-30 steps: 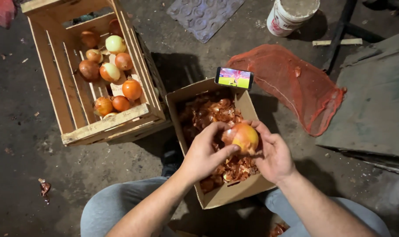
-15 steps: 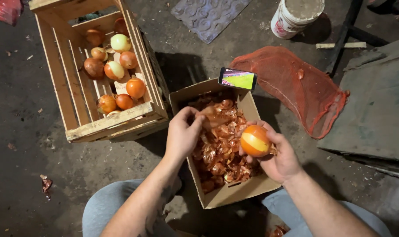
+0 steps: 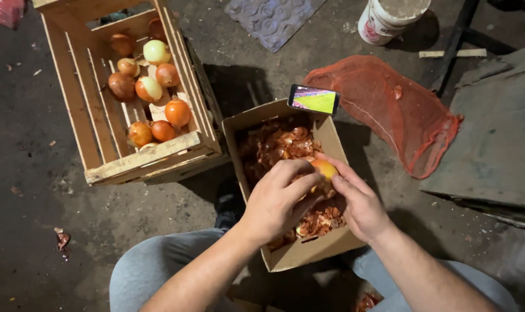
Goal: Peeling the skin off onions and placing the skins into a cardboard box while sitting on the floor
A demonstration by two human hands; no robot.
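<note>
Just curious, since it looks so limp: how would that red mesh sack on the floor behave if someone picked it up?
The red mesh sack lies collapsed and wrinkled, so it would probably flop and drape. It looks empty, so it is likely very light. Its open weave might snag on rough edges.

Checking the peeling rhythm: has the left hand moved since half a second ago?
Yes. The left hand has swung right, from the box's left wall back onto the onion the right hand holds.

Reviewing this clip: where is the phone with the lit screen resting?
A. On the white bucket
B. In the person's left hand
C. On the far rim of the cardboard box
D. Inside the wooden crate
C. The phone sits on the far rim of the cardboard box, beside the red mesh sack, while both hands are busy with an onion.
</note>
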